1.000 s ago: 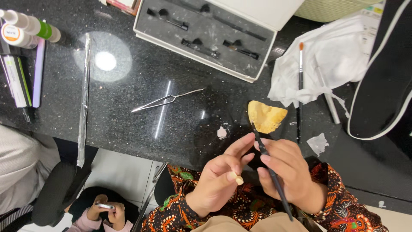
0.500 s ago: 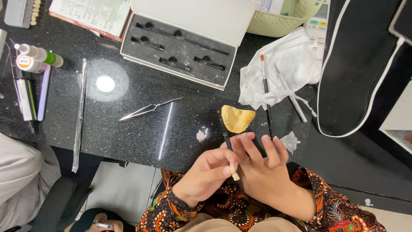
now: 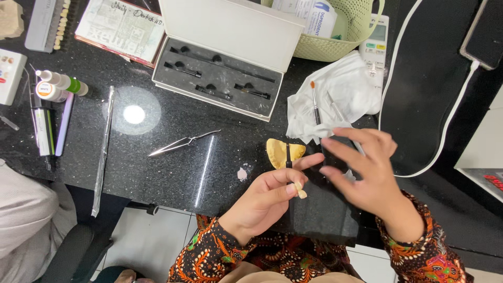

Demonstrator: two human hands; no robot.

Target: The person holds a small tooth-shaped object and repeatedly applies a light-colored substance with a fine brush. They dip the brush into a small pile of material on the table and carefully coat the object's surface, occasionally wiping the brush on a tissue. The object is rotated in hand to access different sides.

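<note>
- Since the earlier frame your right hand (image 3: 367, 170) has lifted off the work and now hovers beside it, fingers spread apart and empty, blurred by motion.
- Your left hand (image 3: 272, 196) pinches a small cream tooth-like piece (image 3: 300, 191) between thumb and forefinger, over the table edge, near the thin black tool (image 3: 288, 155) that stands just above it.
- Risk: with only one hand on it, that small piece could slip from your fingertips and drop past the black counter (image 3: 173, 167) to the floor.
- Risk: a sweep of your open hand could knock the yellow wax-like slab (image 3: 277, 149) or drag the white cloth (image 3: 340, 94).
- Count, largest first: one open instrument case (image 3: 220, 78), one cloth, one woven basket (image 3: 335, 50), one long metal strip (image 3: 103, 152), one tweezers (image 3: 181, 143), one orange-tipped brush (image 3: 315, 102).
</note>
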